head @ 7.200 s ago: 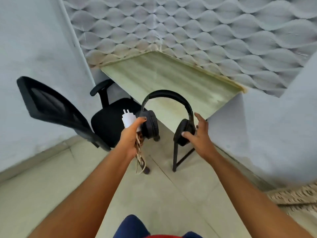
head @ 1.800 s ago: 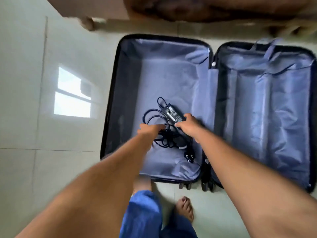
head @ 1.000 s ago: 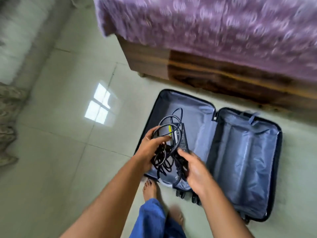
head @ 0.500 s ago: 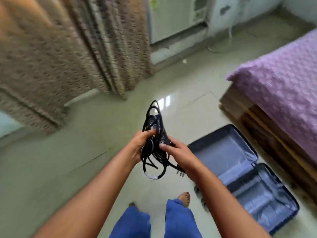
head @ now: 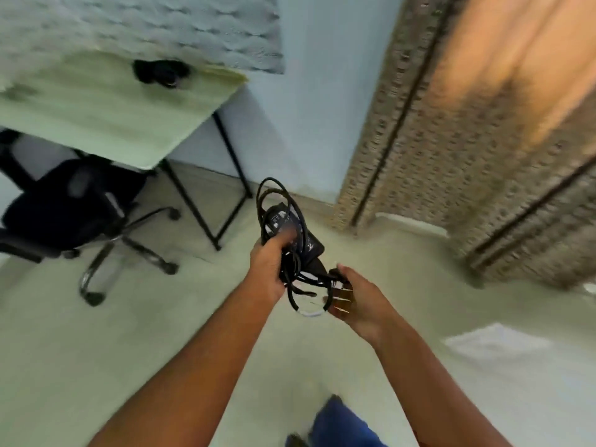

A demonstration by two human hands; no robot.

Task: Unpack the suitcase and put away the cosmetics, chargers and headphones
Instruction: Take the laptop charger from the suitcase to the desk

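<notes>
Mid-task by my read: one charger point(head: 292, 235), black brick with looped cable, in the air at centre, not yet put away. Left hand point(head: 269, 269) fingers clenched round the brick and cable bundle; right hand point(head: 356, 300), at 4 o'clock of it, fingers curled at the plug end, exact hold blurred. Two hands, one charger. At 9 o'clock, one office chair point(head: 69, 208). At 11 o'clock, one desk point(head: 106, 114) with one dark thing, likely headphones point(head: 161, 71), already placed. Suitcase, cosmetics not visible. Curtain point(head: 483, 140) at 2 o'clock.
</notes>
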